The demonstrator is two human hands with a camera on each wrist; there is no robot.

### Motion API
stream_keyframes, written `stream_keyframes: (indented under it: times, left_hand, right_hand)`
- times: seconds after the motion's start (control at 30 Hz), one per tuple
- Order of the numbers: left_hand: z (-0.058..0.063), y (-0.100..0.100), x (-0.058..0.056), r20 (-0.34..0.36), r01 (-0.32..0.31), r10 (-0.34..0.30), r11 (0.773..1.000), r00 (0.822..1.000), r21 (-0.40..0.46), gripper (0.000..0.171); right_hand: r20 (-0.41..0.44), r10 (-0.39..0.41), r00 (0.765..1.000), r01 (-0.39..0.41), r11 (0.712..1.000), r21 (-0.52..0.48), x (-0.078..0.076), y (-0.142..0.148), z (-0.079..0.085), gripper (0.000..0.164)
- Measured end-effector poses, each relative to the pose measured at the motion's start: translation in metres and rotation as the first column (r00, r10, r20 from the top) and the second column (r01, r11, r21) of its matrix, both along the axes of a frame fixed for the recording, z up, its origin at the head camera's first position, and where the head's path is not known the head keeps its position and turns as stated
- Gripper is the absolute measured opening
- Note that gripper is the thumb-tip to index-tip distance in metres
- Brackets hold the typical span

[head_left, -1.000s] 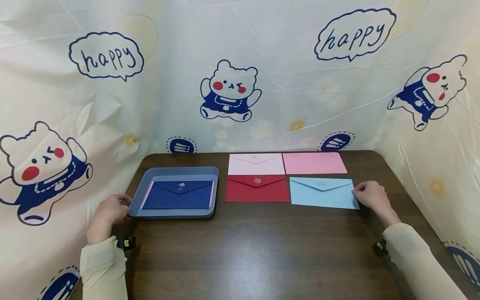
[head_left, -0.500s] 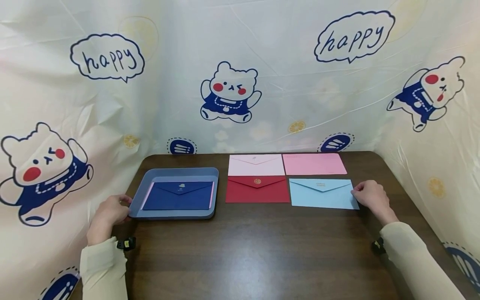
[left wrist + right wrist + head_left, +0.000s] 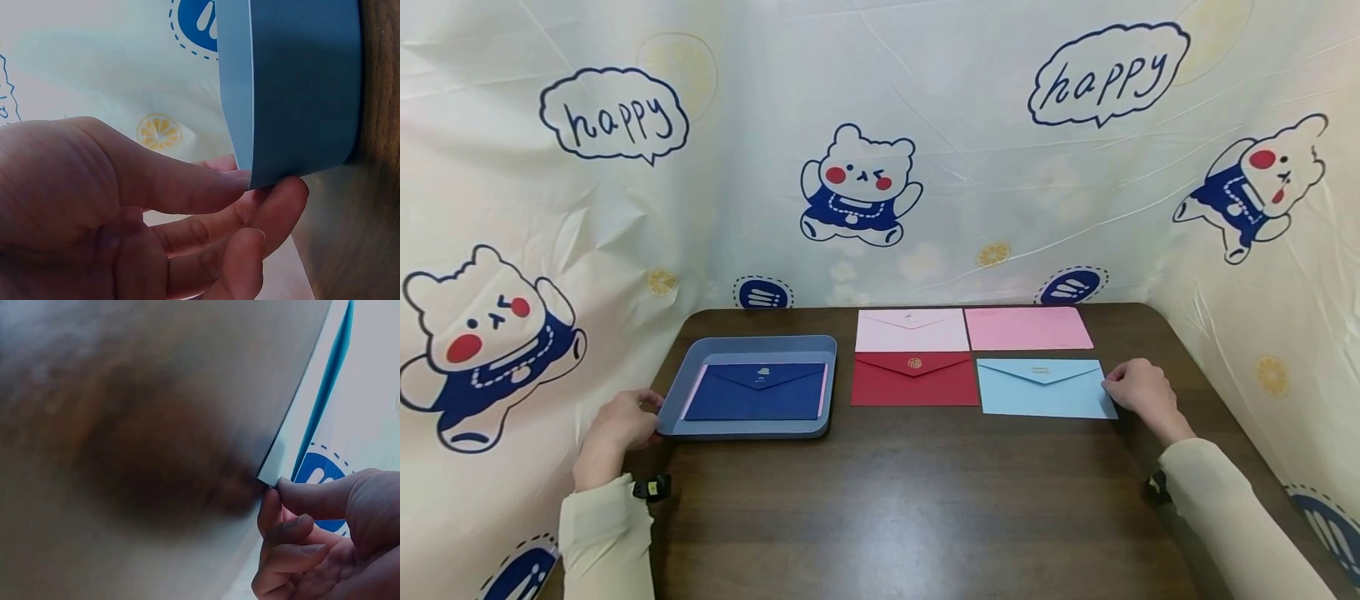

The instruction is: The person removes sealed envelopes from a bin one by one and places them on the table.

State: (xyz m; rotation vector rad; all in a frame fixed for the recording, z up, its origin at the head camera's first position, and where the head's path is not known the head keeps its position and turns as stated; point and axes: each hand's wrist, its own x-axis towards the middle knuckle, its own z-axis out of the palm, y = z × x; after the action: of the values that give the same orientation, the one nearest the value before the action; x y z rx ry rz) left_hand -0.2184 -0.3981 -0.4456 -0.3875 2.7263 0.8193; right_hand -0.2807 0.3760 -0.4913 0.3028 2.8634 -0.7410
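Observation:
My left hand (image 3: 623,418) pinches the near-left corner of the blue-grey tray (image 3: 745,428). In the left wrist view the thumb lies at the tray's rim (image 3: 306,81), with fingers against the outer wall. A dark blue envelope (image 3: 756,400) lies in the tray, with pink edges showing from beneath it. At the right, my right hand (image 3: 1142,393) pinches the right edge of a light blue envelope (image 3: 1045,396) between thumb and fingers. That envelope sits beside a red envelope (image 3: 914,387), slightly askew. The right wrist view shows its corner (image 3: 272,470) between thumb and forefinger.
Behind the red envelope lies a pale pink envelope (image 3: 910,337), and to its right a pink envelope (image 3: 1028,328). All rest on a brown wooden table (image 3: 880,500). A printed curtain (image 3: 970,192) stands along the table's back and sides.
The light blue envelope has shifted very slightly left and straightened a little, with my right hand still at its edge. The left hand and tray stay in place.

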Motion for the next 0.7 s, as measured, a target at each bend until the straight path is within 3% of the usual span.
stream_keyframes:
  times: [0.7]
  left_hand:
    - [0.0, -0.001, 0.0, 0.005, -0.006, 0.006, 1.0, 1.0, 0.0, 0.042]
  right_hand:
    - [0.138, -0.014, 0.99, 0.009, 0.999, 0.037, -0.014, 0.004, 0.008, 0.026]
